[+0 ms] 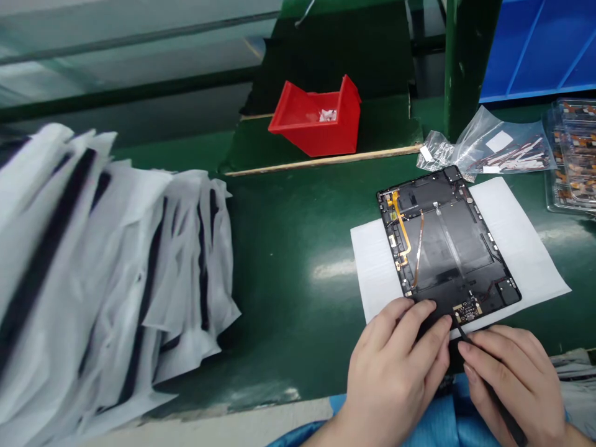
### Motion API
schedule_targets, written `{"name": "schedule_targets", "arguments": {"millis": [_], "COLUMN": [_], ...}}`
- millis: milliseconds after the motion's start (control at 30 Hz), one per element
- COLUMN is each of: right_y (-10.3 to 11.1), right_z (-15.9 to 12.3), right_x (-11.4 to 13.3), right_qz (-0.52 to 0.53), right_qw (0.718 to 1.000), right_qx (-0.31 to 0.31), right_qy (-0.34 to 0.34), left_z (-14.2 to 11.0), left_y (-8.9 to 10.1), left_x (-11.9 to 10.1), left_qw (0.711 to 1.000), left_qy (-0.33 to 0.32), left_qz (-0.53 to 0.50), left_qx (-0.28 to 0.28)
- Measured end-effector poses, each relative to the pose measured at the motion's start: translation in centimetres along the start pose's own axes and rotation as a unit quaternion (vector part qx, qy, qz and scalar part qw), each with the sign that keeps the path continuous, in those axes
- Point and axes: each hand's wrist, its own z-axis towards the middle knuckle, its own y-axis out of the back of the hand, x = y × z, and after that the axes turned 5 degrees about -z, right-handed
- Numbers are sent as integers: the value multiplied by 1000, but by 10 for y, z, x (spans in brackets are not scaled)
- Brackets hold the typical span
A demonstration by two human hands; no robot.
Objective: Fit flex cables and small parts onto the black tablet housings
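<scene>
An opened tablet housing (447, 242) lies at a slant, its black inside facing up, with an orange flex cable (401, 226) along its left side. A small circuit board (468, 310) sits near its lower edge. My left hand (395, 366) grips the housing's lower left edge, fingertips on the black surface. In my right hand (516, 379) is a slim black tool that looks like tweezers (498, 403). Its tip reaches the lower edge beside the small board, close to my left fingertips. Under the housing is a white sheet (521, 236).
Many flat dark pieces in white wrapping (116, 267) stand in a row on the left of the green bench (279, 248). Behind is a red bin (326, 124) with small white bits. Plastic bags (507, 146), clear trays of parts (575, 155) and a blue bin (542, 49) are at right.
</scene>
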Motion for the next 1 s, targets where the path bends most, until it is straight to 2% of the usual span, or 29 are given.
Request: {"name": "schedule_targets", "arguments": {"millis": [333,667,1000], "right_y": [3,0,8], "right_z": [1,-1,5], "right_x": [-1,0,0], "right_qz": [15,12,47], "right_qw": [1000,1000,998], "right_qx": [7,13,35], "right_qy": [12,-1,-29], "left_z": [-2,-3,-2], "left_y": [-2,0,0], "left_x": [2,3,6], "left_qw": [1000,1000,1000], "left_qy": [-16,-13,-4], "left_qz": [8,-6,-26], "left_qx": [-3,1,4]}}
